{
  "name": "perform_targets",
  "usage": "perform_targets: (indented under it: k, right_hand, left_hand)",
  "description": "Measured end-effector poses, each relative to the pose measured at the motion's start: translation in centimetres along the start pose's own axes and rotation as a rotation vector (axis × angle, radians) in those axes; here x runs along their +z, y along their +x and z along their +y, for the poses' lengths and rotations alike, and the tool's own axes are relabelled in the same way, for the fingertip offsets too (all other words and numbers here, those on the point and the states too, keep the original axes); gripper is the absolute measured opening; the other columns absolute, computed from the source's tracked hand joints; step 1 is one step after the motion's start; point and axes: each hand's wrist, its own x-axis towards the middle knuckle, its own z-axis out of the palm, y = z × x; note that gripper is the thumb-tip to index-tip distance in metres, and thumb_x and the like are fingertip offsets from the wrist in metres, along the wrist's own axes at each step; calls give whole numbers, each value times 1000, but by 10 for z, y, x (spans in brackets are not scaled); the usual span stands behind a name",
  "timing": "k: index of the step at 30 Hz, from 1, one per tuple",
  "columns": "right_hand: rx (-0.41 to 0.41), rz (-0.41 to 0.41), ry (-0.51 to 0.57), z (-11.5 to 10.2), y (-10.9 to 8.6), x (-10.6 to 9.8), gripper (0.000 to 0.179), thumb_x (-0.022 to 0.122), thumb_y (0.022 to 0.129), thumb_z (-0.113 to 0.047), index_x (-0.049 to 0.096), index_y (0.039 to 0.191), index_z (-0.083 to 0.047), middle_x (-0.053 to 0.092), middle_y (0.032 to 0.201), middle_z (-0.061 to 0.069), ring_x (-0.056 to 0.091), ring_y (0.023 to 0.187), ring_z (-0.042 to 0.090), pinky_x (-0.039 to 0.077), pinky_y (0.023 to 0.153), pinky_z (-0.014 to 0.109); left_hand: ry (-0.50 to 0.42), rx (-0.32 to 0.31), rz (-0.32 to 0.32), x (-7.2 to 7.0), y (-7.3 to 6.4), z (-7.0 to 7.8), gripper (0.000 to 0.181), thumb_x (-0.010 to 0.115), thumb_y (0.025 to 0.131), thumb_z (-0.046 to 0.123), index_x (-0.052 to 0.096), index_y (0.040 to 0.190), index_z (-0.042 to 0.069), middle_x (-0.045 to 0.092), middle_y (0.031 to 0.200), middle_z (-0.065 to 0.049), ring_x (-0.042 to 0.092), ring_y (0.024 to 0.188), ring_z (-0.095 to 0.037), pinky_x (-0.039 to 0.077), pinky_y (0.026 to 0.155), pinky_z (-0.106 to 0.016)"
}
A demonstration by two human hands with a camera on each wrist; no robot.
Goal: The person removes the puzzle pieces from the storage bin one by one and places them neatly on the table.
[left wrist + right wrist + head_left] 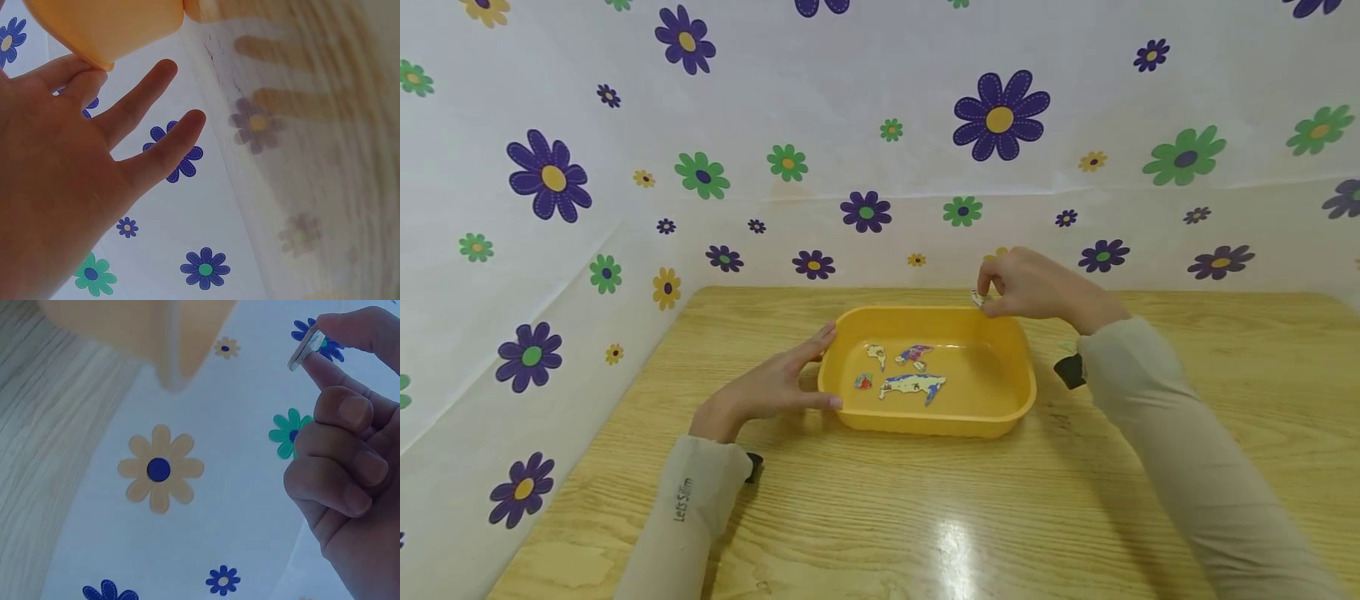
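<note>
In the head view a yellow plastic tray sits on the table. Several flat, irregular cut-out pieces lie on its floor, among them a long cream and blue piece, a purple and red one and a small red and green one. My left hand touches the tray's left end with thumb and fingers spread; two fingers extend free in the left wrist view. Above the far right rim, my right hand pinches a small flat piece between thumb and index finger, its other fingers curled.
The wood-grained table extends around the tray. A white sheet with printed flowers rises behind the table's far edge and along the left side. Dark wrist straps show at the cuffs.
</note>
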Motion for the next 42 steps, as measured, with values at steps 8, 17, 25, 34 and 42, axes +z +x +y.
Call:
perform_targets:
  k: [8, 17, 25, 34, 42]
  right_hand:
    - [23, 16, 16, 12, -17, -1, 18, 72, 85, -13, 71, 95, 2, 48, 66, 0, 43, 63, 17, 35, 59, 31]
    - [75, 40, 23, 30, -37, -4, 14, 69, 84, -9, 71, 93, 2, 47, 65, 1, 43, 62, 17, 36, 57, 30]
    - [88, -12, -55, 55, -53, -1, 15, 71, 85, -11, 70, 92, 2, 54, 70, 0, 47, 66, 18, 43, 59, 34]
    - [111, -34, -90, 78, -71, 1, 14, 71, 82, -10, 69, 88, 2, 53, 68, -2, 44, 63, 16, 41, 58, 33]
    - [138, -69, -116, 100, -85, 5, 16, 74, 84, -12, 70, 87, 3, 52, 67, -3, 44, 62, 15, 41, 58, 32]
  left_hand:
    - [2, 2, -1, 0, 0, -2, 105, 78, 87, 49, 16, 164, 11, 3, 170, -3, 34, 146, -34, 21, 119, -59]
    - [24, 10, 1, -1, -1, -2, 106, 77, 88, 50, 15, 163, 10, 4, 170, -5, 36, 145, -34, 22, 119, -58]
    - [11, -9, -1, 0, 0, -2, 106, 78, 87, 51, 15, 164, 13, 4, 170, 0, 36, 145, -33, 22, 119, -59]
    - [23, 2, -1, -1, 0, -3, 105, 78, 88, 48, 15, 164, 12, 3, 170, 0, 36, 145, -33, 21, 119, -58]
    - [20, -5, -2, -1, 0, -3, 107, 77, 87, 53, 14, 164, 12, 3, 170, -2, 35, 146, -34, 22, 118, -60]
